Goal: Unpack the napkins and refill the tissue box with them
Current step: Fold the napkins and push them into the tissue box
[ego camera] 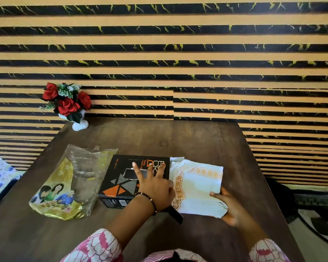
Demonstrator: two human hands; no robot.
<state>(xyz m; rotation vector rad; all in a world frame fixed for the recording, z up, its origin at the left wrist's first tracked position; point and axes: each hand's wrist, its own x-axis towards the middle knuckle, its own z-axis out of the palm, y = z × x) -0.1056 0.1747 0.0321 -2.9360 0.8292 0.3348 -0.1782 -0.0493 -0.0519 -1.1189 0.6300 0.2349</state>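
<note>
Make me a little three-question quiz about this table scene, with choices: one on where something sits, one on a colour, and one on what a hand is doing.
1. Where does the empty wrapper lie relative to the box?
A. To its left
B. To its right
C. On top of it

2. What colour are the flowers in the vase?
A. Yellow
B. Red
C. Purple

3. What is the right hand doing?
A. Resting flat on the table
B. Lifting the vase
C. Gripping the stack of napkins

Answers:
1. A: the wrapper lies flat on the table, left of the box.
2. B: red roses fill the white vase at the far left corner.
3. C: the right hand grips the near edge of the stack of napkins, while the left hand presses on the box top.
</note>
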